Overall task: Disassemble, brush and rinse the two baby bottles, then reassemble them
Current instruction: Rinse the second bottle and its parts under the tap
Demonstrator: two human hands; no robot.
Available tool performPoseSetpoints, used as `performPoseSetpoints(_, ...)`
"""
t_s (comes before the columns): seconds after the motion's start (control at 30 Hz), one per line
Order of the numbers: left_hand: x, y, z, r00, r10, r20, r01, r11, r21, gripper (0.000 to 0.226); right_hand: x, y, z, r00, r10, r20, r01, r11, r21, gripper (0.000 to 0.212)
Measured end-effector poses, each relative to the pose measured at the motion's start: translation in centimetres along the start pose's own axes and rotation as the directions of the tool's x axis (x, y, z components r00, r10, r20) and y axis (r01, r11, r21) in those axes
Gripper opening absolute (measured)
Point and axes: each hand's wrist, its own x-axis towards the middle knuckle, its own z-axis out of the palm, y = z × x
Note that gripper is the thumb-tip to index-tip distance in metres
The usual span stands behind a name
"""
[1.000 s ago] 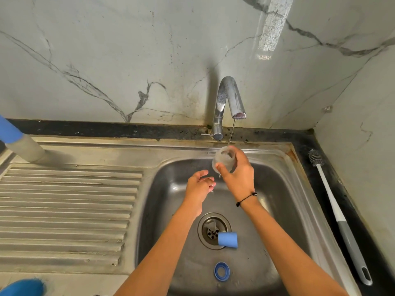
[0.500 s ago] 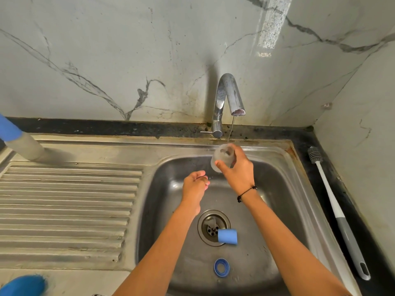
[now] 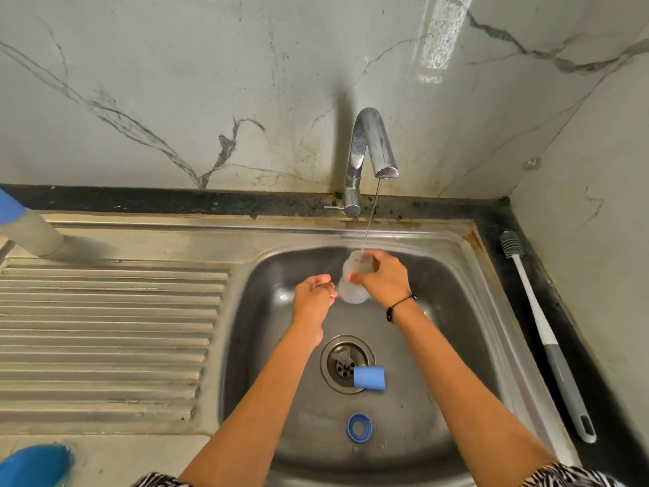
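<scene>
Sink [image 3: 467, 311]: cap [image 3: 368, 377] on drain [image 3: 346, 363], ring [image 3: 359, 427] nearby.

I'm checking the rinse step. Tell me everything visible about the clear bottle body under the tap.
The clear bottle body looks like frosted, translucent plastic, with a wide rounded base and a narrower open neck, no ring or cap on it. It is upright, slightly tilted, above the sink basin. The right hand grips it, and a thin water stream from the tap falls into its mouth.
</scene>
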Motion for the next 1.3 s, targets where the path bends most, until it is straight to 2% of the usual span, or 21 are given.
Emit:
performPoseSetpoints(0.1,0.0,-0.1,0.2,1.0,-0.001,-0.001,0.001,1.0,-0.003,0.031,0.5,-0.2,-0.4,0.998,-0.011,-0.07,0.016,0.997,0.07,0.046)
performPoseSetpoints(0.2,-0.1,-0.1,0.3,1.0,-0.012,0.003,0.012,1.0,0.002,0.03,0.6,-0.7,-0.4,0.999,0.032,0.04,-0.035,0.996,0.078,0.047)
performPoseSetpoints(0.3,-0.2,0.0,0.3,1.0,-0.006,0.023,0.007,1.0,-0.021,0.027,0.7,-0.7,-0.5,0.996,0.002,-0.093,0.011,0.99,0.137,0.046)
performPoseSetpoints(0.33,-0.2,0.0,0.3,1.0,0.003,0.029,-0.002,1.0,-0.028,0.029,0.6,-0.8,-0.5,0.997,-0.007,-0.082,0.018,0.99,0.139,0.047)
performPoseSetpoints(0.4,-0.2,0.1,0.2,1.0,0.005,0.028,-0.004,0.999,-0.031,0.031,0.4,-0.7,-0.3,1.0,0.012,-0.016,-0.01,0.996,0.093,0.047)
performPoseSetpoints(0.5,-0.2,0.1,0.2,1.0,0.009,0.012,-0.009,0.998,-0.055,0.029,0.0,-0.4,-0.2,0.992,-0.071,-0.102,0.077,0.995,0.06,0.048)
performPoseSetpoints(0.6,-0.2,-0.1,0.1,1.0,-0.006,0.011,0.007,0.998,-0.061,0.023,-0.1,-0.5,-0.1,0.998,-0.055,-0.003,0.055,0.998,-0.021,0.048)
performPoseSetpoints(0.67,-0.3,-0.1,0.2,1.0,-0.024,0.013,0.025,0.997,-0.076,0.008,-0.5,-0.4,0.0,0.991,-0.113,-0.071,0.116,0.993,0.035,0.047)
performPoseSetpoints(0.73,-0.4,0.2,0.3,0.999,-0.03,0.016,0.032,0.993,-0.11,0.008,-0.5,-0.7,-0.1,0.981,-0.148,-0.123,0.159,0.983,0.086,0.044)
performPoseSetpoints(0.83,-0.4,0.4,0.3,0.998,-0.053,0.014,0.055,0.99,-0.131,0.016,-0.1,-0.6,-0.2,0.999,0.005,-0.04,-0.001,0.995,0.096,0.043)
performPoseSetpoints(0.93,-0.2,0.8,0.5,0.999,-0.043,0.028,0.047,0.987,-0.156,0.017,0.1,-0.4,-0.3,0.993,-0.045,-0.112,0.06,0.989,0.138,0.043)
performPoseSetpoints(1.07,-0.1,0.9,0.5,0.997,-0.053,0.052,0.062,0.979,-0.196,0.022,0.7,0.0,-0.1,0.999,0.042,-0.003,-0.041,0.989,0.144,0.042)
performPoseSetpoints(1.17,-0.2,1.2,0.6,0.994,-0.058,0.096,0.081,0.962,-0.259,0.024,0.6,0.1,0.1,0.995,0.07,0.076,-0.093,0.922,0.375,0.03)
performPoseSetpoints(1.3,-0.2,2.1,0.4,0.996,-0.036,0.076,0.052,0.971,-0.232,0.024,0.3,0.3,0.5,0.958,0.161,0.239,-0.285,0.656,0.699,0.012)
